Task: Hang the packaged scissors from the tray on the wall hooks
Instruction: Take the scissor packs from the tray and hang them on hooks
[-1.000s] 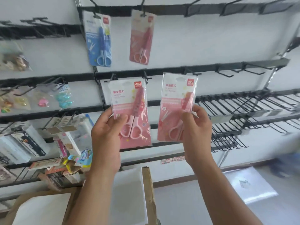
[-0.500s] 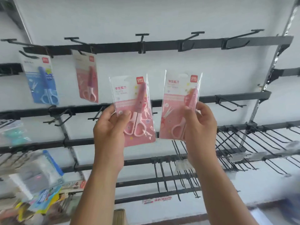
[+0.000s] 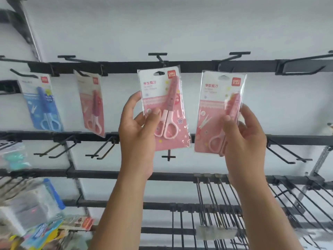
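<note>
My left hand (image 3: 137, 134) grips a pink scissors pack (image 3: 163, 109) by its lower left side; the pack's hang hole sits right at the tip of a black wall hook (image 3: 158, 57) on the top rail. My right hand (image 3: 246, 136) holds a second pink scissors pack (image 3: 219, 112) by its right side, upright, just below the top rail and under another hook (image 3: 236, 55). A blue scissors pack (image 3: 42, 103) and a pink scissors pack (image 3: 92, 105) hang on hooks at the left. The tray is out of view.
Black rails (image 3: 198, 66) cross the white wall at several heights. Bare double-prong hooks (image 3: 104, 148) stick out of the second rail. Long wire pegs (image 3: 225, 204) crowd the lower right. Blurred packaged goods (image 3: 30, 213) fill the lower left.
Both hands have lifted their packs up toward the top rail while my view tilted upward. The left pack's hole now meets the hook tip.
</note>
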Demonstrator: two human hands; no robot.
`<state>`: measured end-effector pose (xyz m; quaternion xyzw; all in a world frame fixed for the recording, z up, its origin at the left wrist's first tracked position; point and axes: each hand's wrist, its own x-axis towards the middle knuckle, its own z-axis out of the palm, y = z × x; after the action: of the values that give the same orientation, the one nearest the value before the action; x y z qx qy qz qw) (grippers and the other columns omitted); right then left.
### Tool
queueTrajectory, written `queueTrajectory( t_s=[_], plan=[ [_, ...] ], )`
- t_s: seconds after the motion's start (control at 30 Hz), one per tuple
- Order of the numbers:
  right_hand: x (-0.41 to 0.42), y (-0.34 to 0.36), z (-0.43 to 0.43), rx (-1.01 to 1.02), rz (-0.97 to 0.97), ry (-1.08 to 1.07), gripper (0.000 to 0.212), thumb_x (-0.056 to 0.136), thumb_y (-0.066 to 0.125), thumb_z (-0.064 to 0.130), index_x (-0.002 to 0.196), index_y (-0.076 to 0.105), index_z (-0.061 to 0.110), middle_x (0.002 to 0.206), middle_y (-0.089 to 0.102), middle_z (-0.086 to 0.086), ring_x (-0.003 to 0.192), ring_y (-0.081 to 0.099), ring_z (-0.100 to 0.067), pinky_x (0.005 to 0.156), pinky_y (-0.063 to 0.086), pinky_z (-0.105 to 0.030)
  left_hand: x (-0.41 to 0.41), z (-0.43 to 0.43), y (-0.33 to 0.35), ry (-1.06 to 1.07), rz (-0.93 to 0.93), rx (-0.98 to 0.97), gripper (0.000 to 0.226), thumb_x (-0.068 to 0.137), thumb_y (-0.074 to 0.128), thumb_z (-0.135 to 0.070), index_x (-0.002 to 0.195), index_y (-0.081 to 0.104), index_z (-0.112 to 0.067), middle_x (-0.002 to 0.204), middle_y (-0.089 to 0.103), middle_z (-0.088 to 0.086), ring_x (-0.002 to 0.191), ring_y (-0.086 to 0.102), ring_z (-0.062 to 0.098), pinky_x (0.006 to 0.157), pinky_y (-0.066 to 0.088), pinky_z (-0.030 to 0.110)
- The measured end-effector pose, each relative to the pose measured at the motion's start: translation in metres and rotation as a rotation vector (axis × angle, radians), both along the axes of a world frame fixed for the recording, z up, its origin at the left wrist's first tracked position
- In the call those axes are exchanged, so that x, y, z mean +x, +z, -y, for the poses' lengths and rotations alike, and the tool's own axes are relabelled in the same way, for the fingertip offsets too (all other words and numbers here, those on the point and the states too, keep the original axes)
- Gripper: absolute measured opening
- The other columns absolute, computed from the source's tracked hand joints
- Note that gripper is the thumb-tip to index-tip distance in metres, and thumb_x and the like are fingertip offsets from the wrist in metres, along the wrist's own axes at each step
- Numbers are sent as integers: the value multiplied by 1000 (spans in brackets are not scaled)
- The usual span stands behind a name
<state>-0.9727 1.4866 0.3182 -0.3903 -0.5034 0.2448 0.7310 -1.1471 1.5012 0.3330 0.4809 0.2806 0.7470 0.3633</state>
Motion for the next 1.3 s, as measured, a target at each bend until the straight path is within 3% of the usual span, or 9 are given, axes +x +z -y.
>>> queueTrajectory(
  t_s=[0.07, 0.2, 0.3, 0.47, 0.63, 0.73, 0.83, 0.93, 1.3],
  plan=[
    [0, 3, -9, 14, -21, 0, 48, 101, 60, 25, 145, 47, 35, 92, 77, -6, 75, 72, -22, 64, 60, -41, 0, -12, 6, 2, 0, 7, 42, 93, 65, -9, 129, 57, -30, 103, 78, 2, 93, 73, 18, 81, 58, 35],
    [-1, 7, -19, 64, -45, -1, 53, 100, 61, 21, 145, 43, 45, 95, 74, -18, 73, 68, -26, 72, 59, -57, 4, -25, 10, -2, -23, 19, 43, 95, 63, -8, 132, 59, -28, 106, 78, 5, 102, 72, 31, 93, 56, 52],
    [-1, 6, -22, 85, -11, -30, 54, 101, 61, 23, 142, 43, 52, 91, 70, -23, 71, 66, -27, 73, 58, -60, 4, -26, 7, 11, -18, 39, 52, 96, 61, -6, 127, 53, -46, 109, 78, 1, 105, 71, 29, 99, 51, 56],
    [4, 3, -28, 85, 6, -55, 54, 100, 61, 26, 142, 41, 55, 94, 68, -24, 76, 66, -27, 78, 58, -63, 5, -28, 5, 18, -56, 47, 55, 98, 58, -6, 128, 49, -52, 108, 78, -9, 100, 72, 12, 94, 56, 38],
    [12, 4, -28, 105, -38, -45, 51, 100, 62, 25, 135, 45, 59, 89, 68, -23, 73, 63, -24, 74, 58, -53, 3, -34, 5, 68, -50, -26, 57, 96, 60, -9, 143, 50, -39, 91, 76, -7, 84, 67, 10, 91, 56, 40],
    [18, 8, -28, 109, -49, -44, 50, 100, 61, 24, 130, 46, 61, 81, 64, -13, 70, 61, -23, 72, 58, -50, 5, -37, 5, 82, -49, -48, 57, 96, 59, -9, 146, 48, -35, 85, 77, -13, 77, 67, 6, 73, 57, 26],
    [24, 10, -31, 86, -17, -58, 50, 100, 60, 24, 137, 48, 55, 76, 65, -6, 65, 61, -21, 65, 57, -45, 6, -41, 4, 101, -57, -66, 57, 96, 60, -10, 144, 49, -38, 96, 78, -10, 79, 70, 4, 65, 53, 16],
    [26, 13, -32, 57, 14, -64, 50, 100, 59, 23, 143, 49, 47, 72, 64, -15, 59, 59, -21, 59, 55, -39, 6, -44, 2, 116, -56, -82, 54, 97, 60, -12, 143, 50, -39, 96, 77, -8, 80, 70, 1, 64, 51, 12],
    [35, 4, -46, -61, 98, -101, 49, 101, 57, 28, 145, 44, 46, 79, 69, -7, 53, 63, -7, 52, 50, -19, 6, -49, -3, 160, -61, -84, 51, 98, 58, -14, 142, 51, -37, 105, 74, 1, 79, 72, 3, 63, 52, 13]
  ],
)
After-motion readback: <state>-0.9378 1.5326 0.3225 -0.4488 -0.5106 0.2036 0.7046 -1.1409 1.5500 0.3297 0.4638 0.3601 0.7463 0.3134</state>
